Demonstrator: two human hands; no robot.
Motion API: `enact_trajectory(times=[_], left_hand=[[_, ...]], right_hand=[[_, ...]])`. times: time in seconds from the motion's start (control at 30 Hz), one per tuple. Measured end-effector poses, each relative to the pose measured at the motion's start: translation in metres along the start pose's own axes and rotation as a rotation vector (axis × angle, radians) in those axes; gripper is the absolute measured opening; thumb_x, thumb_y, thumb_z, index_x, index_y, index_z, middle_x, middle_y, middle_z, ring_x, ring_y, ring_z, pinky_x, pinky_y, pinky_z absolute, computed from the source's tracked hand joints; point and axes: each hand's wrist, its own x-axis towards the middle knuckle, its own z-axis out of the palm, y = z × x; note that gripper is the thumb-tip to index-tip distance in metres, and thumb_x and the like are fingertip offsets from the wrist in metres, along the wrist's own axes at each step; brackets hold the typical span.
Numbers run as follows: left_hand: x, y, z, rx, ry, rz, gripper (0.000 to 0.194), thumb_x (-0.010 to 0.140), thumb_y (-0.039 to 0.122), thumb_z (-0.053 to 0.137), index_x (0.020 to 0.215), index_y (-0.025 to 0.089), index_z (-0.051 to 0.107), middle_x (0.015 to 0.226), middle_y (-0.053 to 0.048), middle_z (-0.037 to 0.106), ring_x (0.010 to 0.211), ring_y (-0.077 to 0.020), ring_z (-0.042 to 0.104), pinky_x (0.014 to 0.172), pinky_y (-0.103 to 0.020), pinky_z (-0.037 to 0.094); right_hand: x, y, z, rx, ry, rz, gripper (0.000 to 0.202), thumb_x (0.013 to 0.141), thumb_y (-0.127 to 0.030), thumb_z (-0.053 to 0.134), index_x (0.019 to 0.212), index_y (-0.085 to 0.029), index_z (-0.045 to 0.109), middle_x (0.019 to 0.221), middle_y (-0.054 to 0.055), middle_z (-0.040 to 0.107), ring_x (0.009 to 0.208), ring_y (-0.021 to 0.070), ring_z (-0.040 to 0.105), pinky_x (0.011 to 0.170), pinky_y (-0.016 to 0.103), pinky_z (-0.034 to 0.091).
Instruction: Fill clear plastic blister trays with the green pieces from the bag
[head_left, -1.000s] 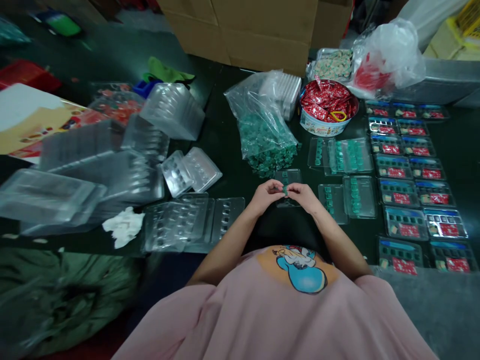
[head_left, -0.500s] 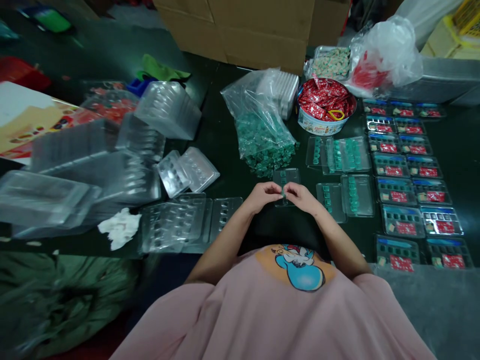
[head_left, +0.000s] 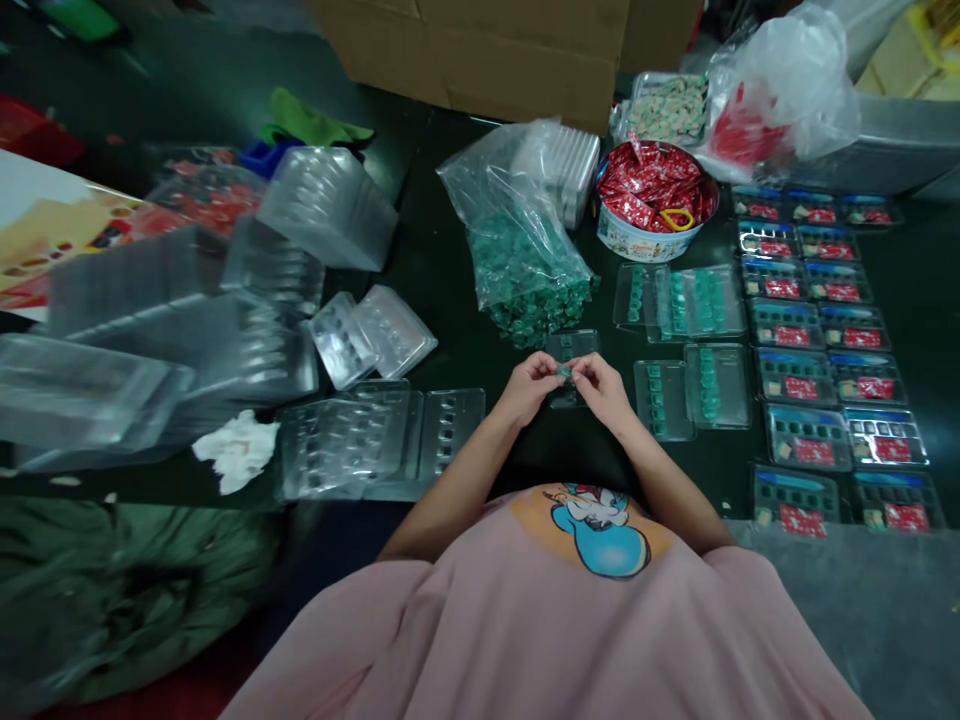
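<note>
My left hand (head_left: pixel 531 384) and my right hand (head_left: pixel 598 384) meet at their fingertips over a clear plastic tray (head_left: pixel 585 343). Both pinch a small green translucent piece (head_left: pixel 563 370), whose exact kind is too small to make out. Just beyond them, loose green pieces (head_left: pixel 536 318) spill from a clear plastic bag (head_left: pixel 487 185). To the right of my right hand lie a clear tray (head_left: pixel 675 412) with a row of green pieces and another filled tray (head_left: pixel 731 390). My fingers cover part of the tray beneath.
Stacked clear trays (head_left: pixel 172 360) and a crumpled white tissue (head_left: pixel 238 448) occupy the left side. A round tin (head_left: pixel 645 243) of red packets stands at the back. Rows of filled trays (head_left: pixel 799 425) line the right. A cardboard box (head_left: pixel 480 55) borders the far edge.
The hands have lifted slightly off the tray, and the green piece now shows between the fingertips. The whole view has shifted a little.
</note>
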Motion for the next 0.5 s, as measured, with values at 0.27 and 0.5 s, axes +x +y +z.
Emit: enact_trajectory(times=[0.27,0.5], left_hand=[[-0.035,-0.006,-0.003,-0.048,-0.112,-0.152,0.029,0.055,0.017,0.078,0.076,0.017,0.059,0.075,0.003,0.058,0.068,-0.0081,0.052,0.067,-0.021,0.04],[-0.064,-0.013,-0.009,-0.101,-0.143,-0.372,0.026,0.061,0.022,0.081,0.08,0.017,0.063,0.07,0.003,0.057,0.063,-0.0083,0.052,0.06,-0.021,0.038]], right_hand=[[-0.038,0.001,0.006,0.475,-0.074,0.378,0.036,0.071,-0.045,0.072,0.083,-0.025,0.044,0.071,-0.006,0.048,0.057,0.0096,0.041,0.053,0.022,0.034],[-0.065,0.009,0.008,0.395,-0.044,0.39,0.032,0.073,-0.04,0.069,0.08,-0.024,0.042,0.072,-0.006,0.049,0.059,0.0099,0.042,0.057,0.023,0.035]])
